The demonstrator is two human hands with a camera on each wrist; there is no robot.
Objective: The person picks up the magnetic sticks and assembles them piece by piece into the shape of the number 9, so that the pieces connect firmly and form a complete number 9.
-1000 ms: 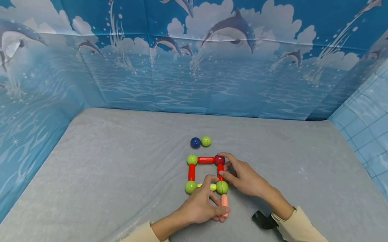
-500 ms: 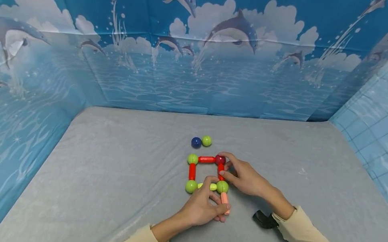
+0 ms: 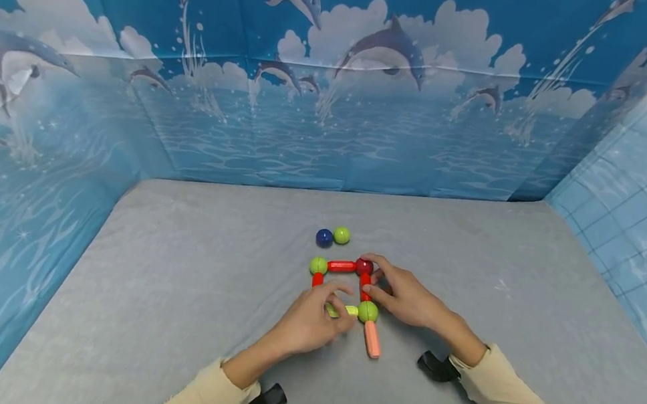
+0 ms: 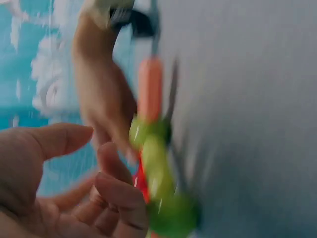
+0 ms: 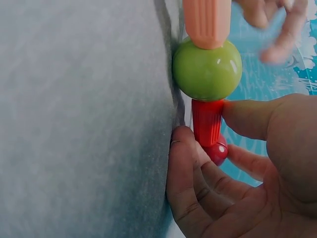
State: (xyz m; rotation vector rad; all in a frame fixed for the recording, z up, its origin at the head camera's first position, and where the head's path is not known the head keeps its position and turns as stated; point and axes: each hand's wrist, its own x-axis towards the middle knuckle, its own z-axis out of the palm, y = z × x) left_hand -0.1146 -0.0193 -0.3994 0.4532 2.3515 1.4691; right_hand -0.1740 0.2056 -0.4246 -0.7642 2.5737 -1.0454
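Note:
In the head view, red rods and a yellow-green rod (image 3: 352, 310) join balls into a square on the grey cloth. My right hand (image 3: 409, 297) pinches the right-side red rod (image 5: 207, 121) between thumb and fingers, beside the dark red ball (image 3: 364, 266). An orange rod (image 3: 372, 340) sticks out towards me from the near-right green ball (image 3: 367, 312), with no hand on it. My left hand (image 3: 312, 318) hovers over the square's near-left corner, fingers loosely bent and holding nothing. It hides the near-left green ball (image 4: 171, 215), visible but blurred in the left wrist view.
A dark blue ball (image 3: 324, 238) and a loose green ball (image 3: 342, 234) lie beyond the square. Grey cloth (image 3: 200, 268) covers the surface all round. A dolphin-printed curtain (image 3: 307, 139) stands along the back and sides.
My left hand has let go of the orange rod and shifted left, over the near-left corner. The orange rod stays joined to the green ball. My right hand keeps its place.

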